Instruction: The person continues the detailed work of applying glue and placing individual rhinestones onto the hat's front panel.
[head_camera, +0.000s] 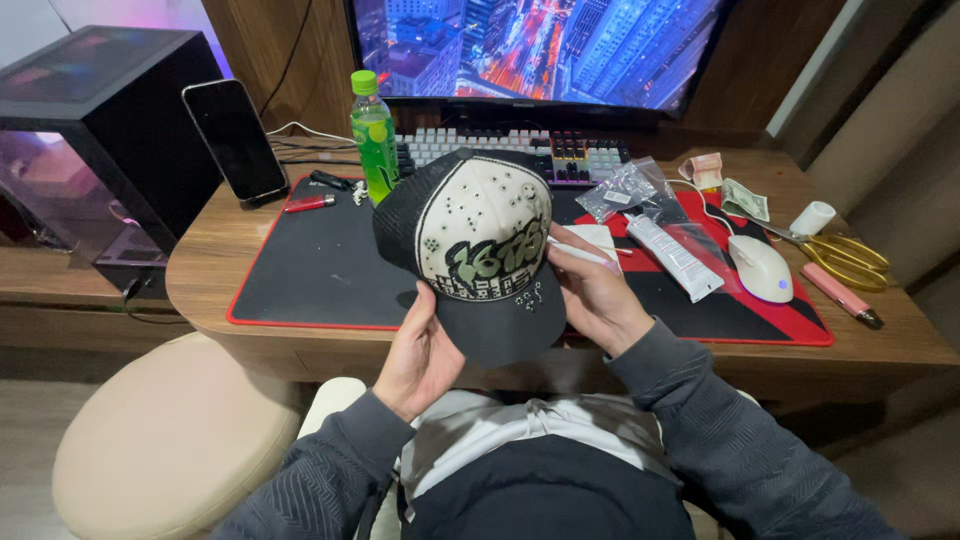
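Black-cream cap (480, 250) btwn both hands

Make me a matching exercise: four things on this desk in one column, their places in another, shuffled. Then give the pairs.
1. cap
2. green bottle
3. gold scissors
4. phone

A. leaning on the black box at the desk's left end
B. at the desk's right end, beside a pink pen
C. held in both hands
D. upright in front of the keyboard's left end

Pairs: 1-C, 2-D, 3-B, 4-A
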